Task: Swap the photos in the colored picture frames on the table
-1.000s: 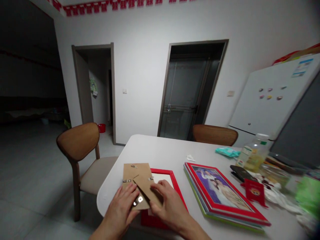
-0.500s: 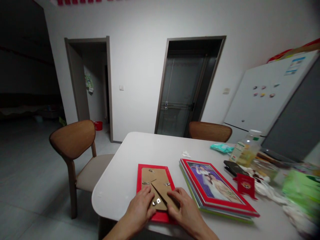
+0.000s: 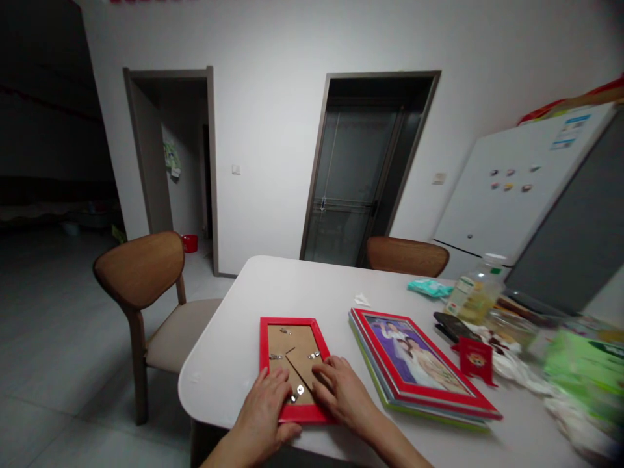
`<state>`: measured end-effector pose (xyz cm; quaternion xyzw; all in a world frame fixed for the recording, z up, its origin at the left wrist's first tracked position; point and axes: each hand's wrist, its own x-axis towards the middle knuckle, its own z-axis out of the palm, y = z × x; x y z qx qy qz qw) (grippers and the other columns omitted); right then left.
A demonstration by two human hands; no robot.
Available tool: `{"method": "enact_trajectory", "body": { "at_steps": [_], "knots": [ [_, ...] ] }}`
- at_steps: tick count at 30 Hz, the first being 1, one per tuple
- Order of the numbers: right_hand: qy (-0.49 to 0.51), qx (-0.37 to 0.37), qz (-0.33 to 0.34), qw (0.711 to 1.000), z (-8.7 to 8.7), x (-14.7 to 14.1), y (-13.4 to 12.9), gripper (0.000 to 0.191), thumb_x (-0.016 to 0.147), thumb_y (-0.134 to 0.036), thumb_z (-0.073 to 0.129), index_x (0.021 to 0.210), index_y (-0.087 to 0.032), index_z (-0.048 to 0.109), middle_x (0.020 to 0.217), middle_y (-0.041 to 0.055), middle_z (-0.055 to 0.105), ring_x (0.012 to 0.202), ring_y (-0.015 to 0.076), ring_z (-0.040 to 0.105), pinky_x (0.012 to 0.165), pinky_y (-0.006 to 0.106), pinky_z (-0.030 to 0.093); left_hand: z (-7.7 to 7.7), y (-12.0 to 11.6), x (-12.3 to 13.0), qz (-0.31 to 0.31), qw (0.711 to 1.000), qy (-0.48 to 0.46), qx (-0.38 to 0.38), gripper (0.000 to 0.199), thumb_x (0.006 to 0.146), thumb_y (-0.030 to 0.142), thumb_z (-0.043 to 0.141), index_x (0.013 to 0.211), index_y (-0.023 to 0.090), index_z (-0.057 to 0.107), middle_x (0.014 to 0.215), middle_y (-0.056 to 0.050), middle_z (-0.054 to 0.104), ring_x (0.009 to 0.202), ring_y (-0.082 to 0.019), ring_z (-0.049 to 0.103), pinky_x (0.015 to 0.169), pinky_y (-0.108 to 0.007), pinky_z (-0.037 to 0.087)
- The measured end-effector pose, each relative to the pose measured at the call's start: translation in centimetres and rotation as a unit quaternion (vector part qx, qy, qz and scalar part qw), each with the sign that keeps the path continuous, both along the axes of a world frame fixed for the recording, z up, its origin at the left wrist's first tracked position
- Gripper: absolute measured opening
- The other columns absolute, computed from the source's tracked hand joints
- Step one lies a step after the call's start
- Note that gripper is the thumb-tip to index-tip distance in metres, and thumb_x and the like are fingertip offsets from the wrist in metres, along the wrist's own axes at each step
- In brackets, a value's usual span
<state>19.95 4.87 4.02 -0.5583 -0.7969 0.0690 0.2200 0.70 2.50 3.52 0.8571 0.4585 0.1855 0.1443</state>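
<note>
A red picture frame [image 3: 319, 335] lies back side up near the table's front edge. Its brown backing board [image 3: 298, 340] carries several small metal clips and a stand flap that lies almost flat. My left hand [image 3: 263, 408] holds the frame's lower left corner, fingers over the rim and backing, thumb by the near edge. On the other side, my right hand [image 3: 344, 393] has its bent fingers on the flap and the right rim; its thumb is hidden. To the right lies a stack of picture frames [image 3: 424, 364], the top one red with a photo of people facing up.
Right of the stack are a dark phone-like object [image 3: 453, 326], a red packet [image 3: 476, 359], a bottle of yellowish liquid [image 3: 475, 292], crumpled tissues and a green bag [image 3: 580, 364]. A teal packet [image 3: 429, 288] lies farther back. Wooden chairs [image 3: 141, 270] stand at the table [image 3: 273, 286].
The raised stand flap has come down almost flat against the backing. The frame has shifted slightly left and toward me, and my right hand's fingers have moved up along its right side.
</note>
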Motion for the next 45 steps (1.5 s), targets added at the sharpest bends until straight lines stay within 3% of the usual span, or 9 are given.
{"method": "enact_trajectory", "body": {
  "at_steps": [3,5,7,11,14,26,33,45],
  "knots": [
    [-0.016,0.006,-0.022,1.000,0.3,-0.2,1.3,0.025,0.077,-0.023,0.040,0.092,-0.020,0.059,0.084,0.0058,0.051,0.082,0.0171,0.045,0.074,0.026,0.033,-0.4,0.2,-0.5,-0.014,1.000,-0.010,0.006,0.043,0.062,0.031,0.066,0.099,0.012,0.054,0.122,-0.015,0.047,0.115,-0.026,0.039,0.101,-0.047,0.021],
    [-0.038,0.014,-0.039,0.998,0.1,-0.4,2.1,0.024,0.078,-0.022,0.038,0.082,-0.019,0.062,0.084,0.0071,0.052,0.082,0.0175,0.044,0.074,0.026,0.033,-0.5,0.3,-0.8,-0.026,0.999,-0.019,0.009,0.041,0.064,0.030,0.064,0.099,0.013,0.053,0.121,-0.014,0.048,0.114,-0.025,0.040,0.101,-0.048,0.021],
    [-0.052,0.021,-0.046,0.997,-0.2,-0.6,2.6,0.025,0.079,-0.022,0.037,0.077,-0.018,0.062,0.084,0.0080,0.052,0.082,0.0182,0.043,0.073,0.026,0.032,-0.8,0.5,-1.1,-0.028,0.999,-0.027,0.009,0.044,0.065,0.029,0.064,0.104,0.013,0.051,0.121,-0.013,0.049,0.114,-0.025,0.040,0.101,-0.047,0.021],
    [-0.063,0.034,-0.051,0.996,-0.4,-0.7,3.0,0.023,0.078,-0.021,0.038,0.087,-0.018,0.059,0.086,0.0080,0.052,0.082,0.0186,0.042,0.072,0.026,0.032,-1.2,0.7,-1.4,-0.019,0.999,-0.043,0.014,0.057,0.062,0.023,0.064,0.114,0.013,0.043,0.120,-0.013,0.049,0.113,-0.024,0.041,0.101,-0.047,0.020],
    [-0.085,0.025,-0.048,0.995,-0.3,-0.7,3.2,0.022,0.077,-0.020,0.038,0.079,-0.017,0.060,0.086,0.0087,0.051,0.082,0.0191,0.041,0.071,0.027,0.032,-1.3,0.6,-1.4,-0.011,0.999,-0.048,0.012,0.057,0.061,0.021,0.064,0.114,0.014,0.044,0.120,-0.012,0.050,0.113,-0.024,0.041,0.101,-0.047,0.020],
    [-0.043,0.032,-0.071,0.996,-1.1,-1.0,2.9,0.021,0.075,-0.015,0.038,0.071,-0.015,0.058,0.084,0.0081,0.052,0.083,0.0178,0.042,0.075,0.025,0.032,-1.4,0.1,-1.9,0.007,0.999,-0.049,0.004,0.053,0.062,0.022,0.063,0.112,0.016,0.046,0.121,-0.011,0.048,0.115,-0.024,0.039,0.101,-0.045,0.022],
    [-0.060,0.044,-0.050,0.996,-0.6,-1.2,2.0,0.023,0.077,-0.018,0.039,0.087,-0.018,0.059,0.084,0.0063,0.055,0.084,0.0177,0.043,0.075,0.026,0.031,-1.3,0.4,-2.1,0.002,0.998,-0.066,-0.012,0.055,0.064,0.024,0.062,0.115,0.015,0.044,0.120,-0.012,0.049,0.113,-0.024,0.040,0.100,-0.046,0.022],
    [-0.068,-0.001,-0.074,0.995,-0.4,-0.2,3.9,0.027,0.075,-0.014,0.039,0.066,-0.016,0.063,0.084,0.0097,0.057,0.080,0.0182,0.046,0.067,0.024,0.033,-0.8,0.3,-2.2,0.008,0.996,-0.081,-0.032,0.053,0.064,0.024,0.060,0.115,0.017,0.044,0.119,-0.009,0.050,0.113,-0.024,0.040,0.100,-0.044,0.024]
  ]
}}
